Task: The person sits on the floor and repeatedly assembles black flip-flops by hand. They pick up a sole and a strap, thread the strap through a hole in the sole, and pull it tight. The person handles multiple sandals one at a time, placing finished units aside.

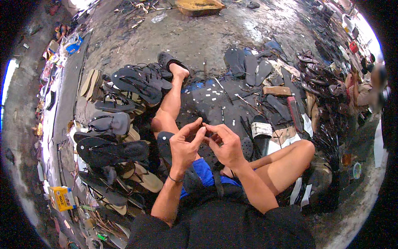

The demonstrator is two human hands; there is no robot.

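I see left hand (pixel 185 146) and right hand (pixel 226 145) pinching something tiny, possibly a light sticker, above black sole (pixel 166 143); take its edges.

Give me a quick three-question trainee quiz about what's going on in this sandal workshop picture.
1. True or false: the left hand and right hand are raised together, fingertips meeting over the lap.
2. Where does the pile of black sandals lie? A) on the person's left B) on the person's right C) on a table
3. Fill in: the person's outstretched left foot wears a black ____.

Key
1. True; whatever the fingers pinch is too small to tell.
2. A
3. sandal
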